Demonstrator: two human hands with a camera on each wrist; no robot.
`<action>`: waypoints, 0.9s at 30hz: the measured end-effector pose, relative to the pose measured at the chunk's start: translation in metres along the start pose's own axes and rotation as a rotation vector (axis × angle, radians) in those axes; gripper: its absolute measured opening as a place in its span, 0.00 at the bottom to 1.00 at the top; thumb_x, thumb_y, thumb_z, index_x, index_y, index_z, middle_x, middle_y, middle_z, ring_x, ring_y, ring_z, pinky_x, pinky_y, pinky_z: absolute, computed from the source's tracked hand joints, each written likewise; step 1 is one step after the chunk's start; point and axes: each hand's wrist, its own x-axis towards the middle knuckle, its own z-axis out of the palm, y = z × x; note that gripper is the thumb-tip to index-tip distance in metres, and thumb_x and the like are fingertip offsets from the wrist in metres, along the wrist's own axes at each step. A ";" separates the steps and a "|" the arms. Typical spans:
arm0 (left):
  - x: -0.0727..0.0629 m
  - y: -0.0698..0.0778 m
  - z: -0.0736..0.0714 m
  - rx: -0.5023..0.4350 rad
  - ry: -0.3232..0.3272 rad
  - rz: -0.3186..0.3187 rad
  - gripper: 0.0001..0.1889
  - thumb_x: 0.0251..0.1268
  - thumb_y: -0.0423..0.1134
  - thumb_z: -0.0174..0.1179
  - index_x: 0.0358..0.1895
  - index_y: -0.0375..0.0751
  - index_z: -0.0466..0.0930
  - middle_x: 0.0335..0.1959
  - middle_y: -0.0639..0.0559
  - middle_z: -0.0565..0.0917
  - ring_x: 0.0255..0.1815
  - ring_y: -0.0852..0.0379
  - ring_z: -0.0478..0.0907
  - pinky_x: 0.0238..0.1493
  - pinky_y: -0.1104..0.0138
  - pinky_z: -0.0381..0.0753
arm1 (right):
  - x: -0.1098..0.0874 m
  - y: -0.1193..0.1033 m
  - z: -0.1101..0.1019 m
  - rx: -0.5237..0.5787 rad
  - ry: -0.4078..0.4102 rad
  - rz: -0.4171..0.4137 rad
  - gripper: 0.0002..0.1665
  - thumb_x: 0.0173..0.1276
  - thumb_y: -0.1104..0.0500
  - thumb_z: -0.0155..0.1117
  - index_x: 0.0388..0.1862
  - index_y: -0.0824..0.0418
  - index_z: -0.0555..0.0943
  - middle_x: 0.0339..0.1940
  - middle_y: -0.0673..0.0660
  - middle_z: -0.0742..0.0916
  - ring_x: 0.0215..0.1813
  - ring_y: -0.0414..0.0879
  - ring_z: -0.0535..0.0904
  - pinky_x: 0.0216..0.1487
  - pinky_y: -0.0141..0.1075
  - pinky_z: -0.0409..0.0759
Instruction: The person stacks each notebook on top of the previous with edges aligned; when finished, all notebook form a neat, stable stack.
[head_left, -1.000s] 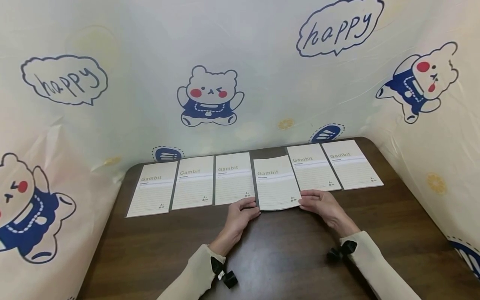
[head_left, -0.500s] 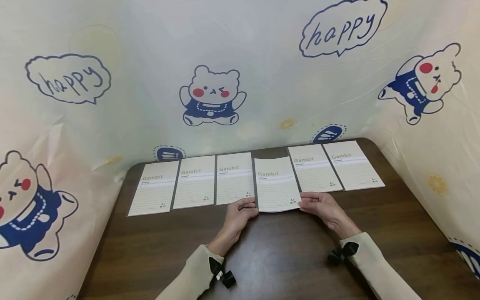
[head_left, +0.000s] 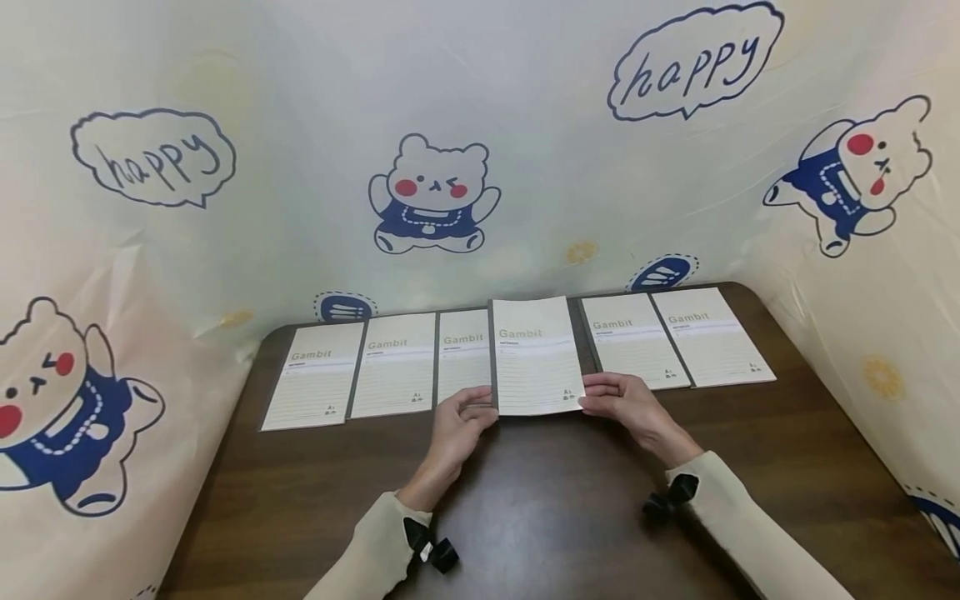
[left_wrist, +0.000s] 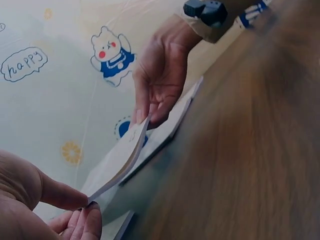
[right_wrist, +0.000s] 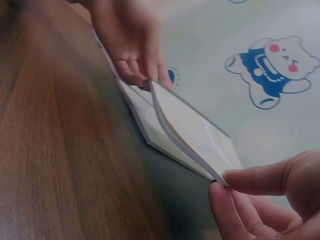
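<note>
Between my two hands a white "Gambit" notebook (head_left: 537, 358) with a dark spine is held by its near corners. The left hand (head_left: 459, 429) pinches its left corner between thumb and fingers. At the right corner, the right hand (head_left: 632, 412) pinches it the same way. Both wrist views show the notebook (left_wrist: 117, 157) raised off the table and slightly bowed along its near edge. In the head view it overlaps part of the notebook (head_left: 459, 354) to its left.
Along the table's back edge lie more matching notebooks, two at the left (head_left: 393, 367) and two at the right (head_left: 636, 342). The dark wooden table (head_left: 555, 508) meets a printed curtain (head_left: 300, 208) at the back and sides.
The held notebook has risen and shifted left with both hands, now covering part of its left neighbour. A wider dark gap shows at its right. The head view has shifted slightly.
</note>
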 end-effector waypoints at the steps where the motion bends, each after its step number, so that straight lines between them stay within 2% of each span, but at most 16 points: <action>1: 0.000 0.000 -0.003 0.007 0.005 0.003 0.22 0.66 0.25 0.64 0.64 0.31 0.80 0.60 0.33 0.83 0.54 0.45 0.87 0.45 0.72 0.83 | 0.002 0.000 0.003 -0.001 -0.004 -0.001 0.31 0.70 0.72 0.66 0.69 0.82 0.69 0.39 0.50 0.89 0.40 0.36 0.87 0.50 0.30 0.88; 3: 0.001 0.000 -0.008 0.027 0.018 0.016 0.22 0.67 0.25 0.63 0.64 0.31 0.80 0.60 0.33 0.83 0.55 0.43 0.87 0.46 0.72 0.84 | 0.007 0.001 0.007 -0.010 -0.012 -0.004 0.31 0.70 0.72 0.66 0.69 0.82 0.70 0.39 0.51 0.89 0.40 0.36 0.86 0.50 0.30 0.88; 16: 0.007 0.001 -0.042 0.111 0.115 0.009 0.21 0.65 0.24 0.64 0.62 0.31 0.82 0.58 0.33 0.85 0.53 0.44 0.88 0.45 0.74 0.83 | 0.037 0.004 0.042 -0.018 -0.007 0.002 0.27 0.68 0.74 0.66 0.66 0.79 0.74 0.35 0.50 0.89 0.36 0.36 0.87 0.46 0.30 0.89; 23: 0.011 -0.001 -0.056 0.207 0.157 -0.002 0.22 0.68 0.26 0.64 0.65 0.34 0.82 0.60 0.36 0.86 0.57 0.42 0.87 0.51 0.66 0.86 | 0.047 0.006 0.058 -0.058 -0.009 -0.007 0.26 0.67 0.72 0.70 0.64 0.76 0.78 0.42 0.61 0.90 0.37 0.37 0.87 0.46 0.31 0.89; 27: 0.012 0.000 -0.062 0.251 0.172 0.002 0.21 0.69 0.28 0.63 0.65 0.34 0.81 0.61 0.36 0.86 0.57 0.41 0.87 0.53 0.62 0.87 | 0.052 0.006 0.066 -0.051 -0.001 0.004 0.26 0.66 0.72 0.71 0.63 0.75 0.79 0.42 0.61 0.91 0.37 0.38 0.87 0.45 0.31 0.89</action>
